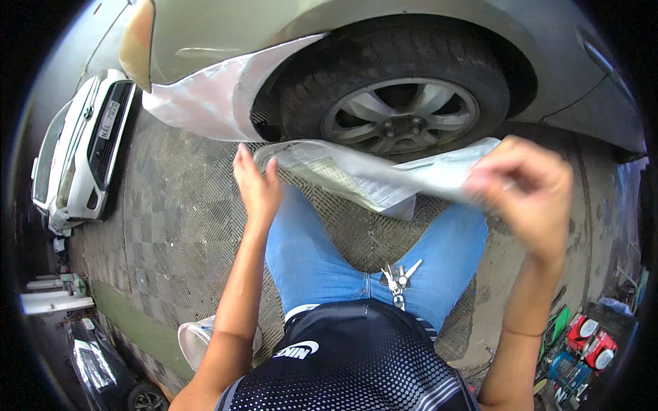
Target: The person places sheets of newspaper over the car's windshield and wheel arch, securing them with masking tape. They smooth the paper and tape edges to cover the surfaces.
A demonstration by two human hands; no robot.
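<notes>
Just this side of the wheel [401,115], the right hand [531,195] pinches newspaper [336,169] between its fingers; the left hand's [259,188] spread wide beside the far end, seemingly keeping it stretched.

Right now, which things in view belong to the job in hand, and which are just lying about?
In the job:
Newspaper sheet, held in the right hand, its other end at the left hand
Probably the pinkish-white bumper patch and car wheel, both close by

Lying about, apparently:
White bucket
Red-and-white items
White car
</notes>
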